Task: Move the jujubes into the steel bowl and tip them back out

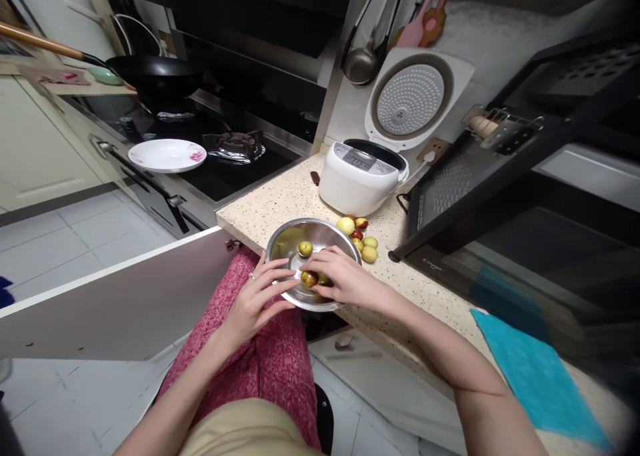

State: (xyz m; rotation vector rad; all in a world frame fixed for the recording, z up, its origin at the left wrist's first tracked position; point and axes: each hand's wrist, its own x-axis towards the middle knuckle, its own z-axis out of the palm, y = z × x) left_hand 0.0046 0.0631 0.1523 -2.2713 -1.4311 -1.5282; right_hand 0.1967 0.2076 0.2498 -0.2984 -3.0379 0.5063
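A stainless steel bowl (281,244) sits at the counter's front edge, over my lap. Inside it a greenish jujube (305,249) lies toward the back. My right hand (343,276) reaches in from the right, its fingers and thumb closed around a brown-and-green jujube (309,279); another one is partly hidden under the palm. Over the left rim lies my left hand (257,299), fingers stretched and apart, with a ring on one finger and fingertips close to the held fruit. Several more jujubes (370,254), yellow-green and dark red, rest on the counter just behind the bowl.
Behind the fruit stands a white rice cooker (355,183) with its lid up. On the left, a flowered plate (167,156) and a wok (155,76) are on the stove. A black oven (500,243) and a blue cloth (540,383) are on the right. A cabinet door (130,303) juts out leftward.
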